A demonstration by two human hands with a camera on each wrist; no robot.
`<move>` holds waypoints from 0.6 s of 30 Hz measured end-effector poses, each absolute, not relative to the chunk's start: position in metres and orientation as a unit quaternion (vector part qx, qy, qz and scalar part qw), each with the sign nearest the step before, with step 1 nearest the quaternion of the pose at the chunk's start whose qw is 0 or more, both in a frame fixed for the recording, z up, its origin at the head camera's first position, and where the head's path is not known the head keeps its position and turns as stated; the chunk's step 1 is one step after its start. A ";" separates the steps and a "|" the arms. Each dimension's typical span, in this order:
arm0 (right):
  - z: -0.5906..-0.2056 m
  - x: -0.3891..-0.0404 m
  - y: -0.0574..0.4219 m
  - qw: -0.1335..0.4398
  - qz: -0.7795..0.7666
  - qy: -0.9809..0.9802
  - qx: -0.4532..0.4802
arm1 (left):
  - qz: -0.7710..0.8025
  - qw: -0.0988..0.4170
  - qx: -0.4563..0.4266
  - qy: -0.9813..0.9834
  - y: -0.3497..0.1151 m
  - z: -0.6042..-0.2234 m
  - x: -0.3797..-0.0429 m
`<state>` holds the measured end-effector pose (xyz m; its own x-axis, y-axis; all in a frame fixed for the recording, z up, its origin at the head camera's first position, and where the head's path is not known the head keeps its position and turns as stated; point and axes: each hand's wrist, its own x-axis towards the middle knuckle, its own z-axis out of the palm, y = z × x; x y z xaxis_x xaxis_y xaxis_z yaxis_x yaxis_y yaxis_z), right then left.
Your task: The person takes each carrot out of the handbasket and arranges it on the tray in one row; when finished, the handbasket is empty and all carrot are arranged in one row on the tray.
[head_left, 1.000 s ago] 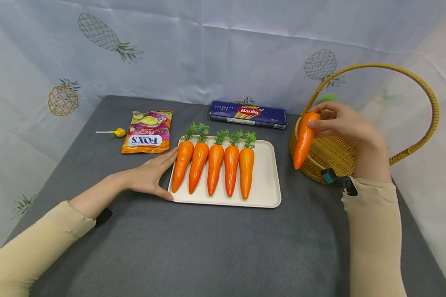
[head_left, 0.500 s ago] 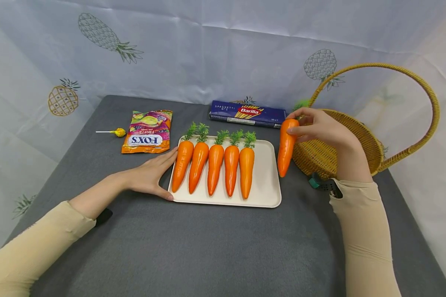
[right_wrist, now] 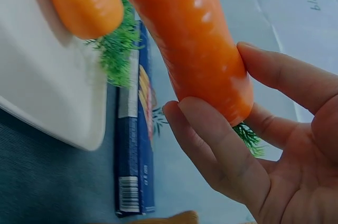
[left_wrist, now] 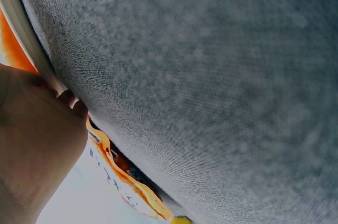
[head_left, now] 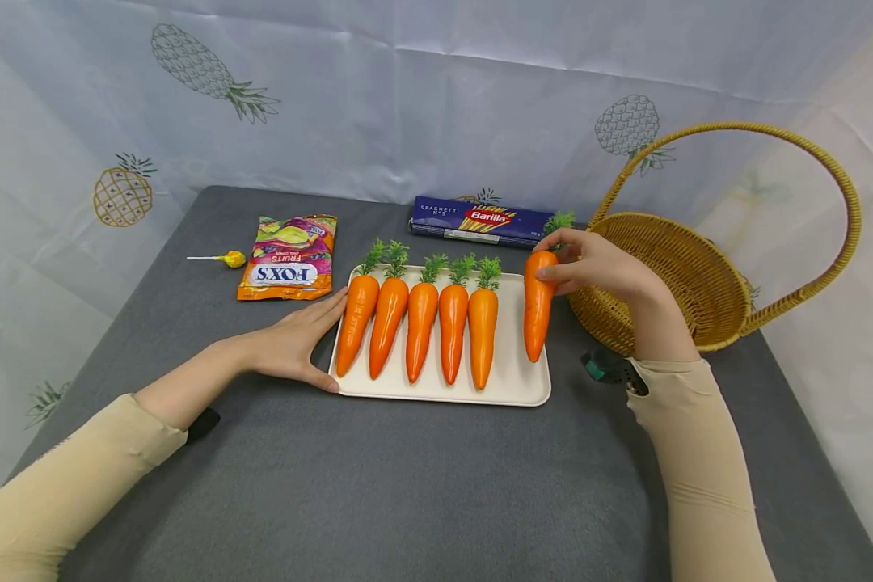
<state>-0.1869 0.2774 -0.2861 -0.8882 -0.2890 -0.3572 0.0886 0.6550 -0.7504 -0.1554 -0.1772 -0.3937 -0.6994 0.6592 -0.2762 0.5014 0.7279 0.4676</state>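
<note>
My right hand (head_left: 589, 263) pinches a toy carrot (head_left: 538, 307) near its leafy top, between thumb and fingers. The carrot hangs tip down over the right end of a cream tray (head_left: 512, 380). In the right wrist view the same carrot (right_wrist: 195, 39) shows close up, its green leaves partly behind the fingers. Several more carrots (head_left: 422, 331) lie side by side on the tray, leaves toward the back. At the tray's left edge my left hand (head_left: 294, 343) rests with spread, straight fingers, thumb at the front corner.
A wicker basket (head_left: 698, 267) with a tall hoop handle stands right of the tray. Behind the tray lies a blue spaghetti box (head_left: 483, 222). A candy bag (head_left: 288, 257) and a yellow lollipop (head_left: 233, 259) lie at the back left. A pineapple-print cloth (head_left: 378, 105) hangs behind the table.
My right hand has carried the carrot left, from over the basket to over the tray's right end. My left hand and the carrots on the tray have stayed put.
</note>
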 end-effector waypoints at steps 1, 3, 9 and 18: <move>-0.288 -0.187 0.276 0.234 -0.414 0.878 -0.058 | 0.181 0.218 0.321 0.904 -0.177 -0.394 -0.155; -0.293 -0.188 0.273 0.242 -0.418 0.874 -0.060 | 0.180 0.218 0.320 0.904 -0.177 -0.394 -0.156; -0.304 -0.189 0.263 0.260 -0.397 0.878 -0.069 | 0.179 0.217 0.318 0.905 -0.178 -0.396 -0.156; -0.319 -0.191 0.258 0.295 -0.386 0.871 -0.071 | 0.182 0.218 0.322 0.903 -0.177 -0.395 -0.156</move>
<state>-0.1909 0.2579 -0.3195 -0.8165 -0.3506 -0.4587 0.1038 0.6924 -0.7140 -0.1558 -0.1773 -0.3949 -0.6981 0.6606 -0.2761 0.5026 0.7268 0.4682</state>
